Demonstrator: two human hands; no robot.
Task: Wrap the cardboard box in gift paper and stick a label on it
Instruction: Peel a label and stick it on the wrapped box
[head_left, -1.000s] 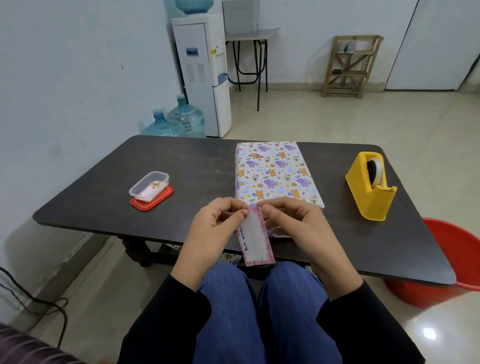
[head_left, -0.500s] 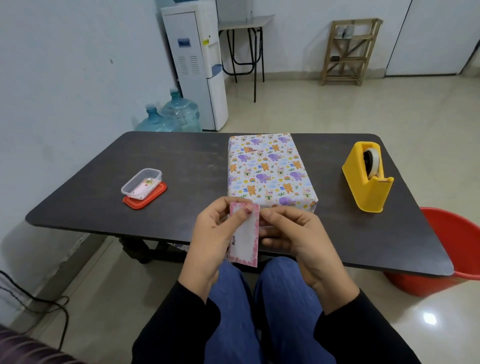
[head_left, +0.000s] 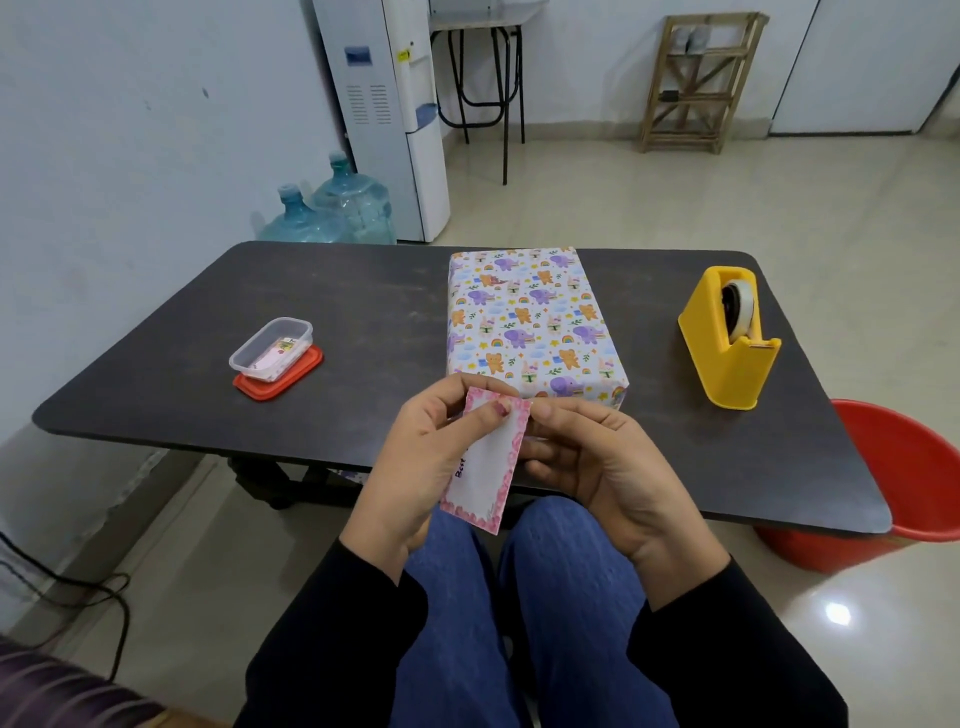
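Note:
The box (head_left: 530, 322), wrapped in white paper printed with cartoon animals, lies lengthwise in the middle of the dark table (head_left: 363, 312). In front of its near end I hold a white label (head_left: 491, 467) with a pink floral border and some handwriting. My left hand (head_left: 415, 462) pinches the label near its top, thumb on its face. My right hand (head_left: 597, 462) pinches the label's upper right corner with its fingertips; its other fingers curl behind the label. Both hands hover above the table's near edge, over my lap.
A clear plastic tub on a red lid (head_left: 275, 356) sits on the table's left part. A yellow tape dispenser (head_left: 730, 338) stands at the right. A red bucket (head_left: 893, 478) is on the floor beside the table's right end. Water bottles (head_left: 332, 208) stand behind the table.
The label has tilted and risen a little between my hands, its top edge close to the box's near end. The view has dipped and the box looks nearer.

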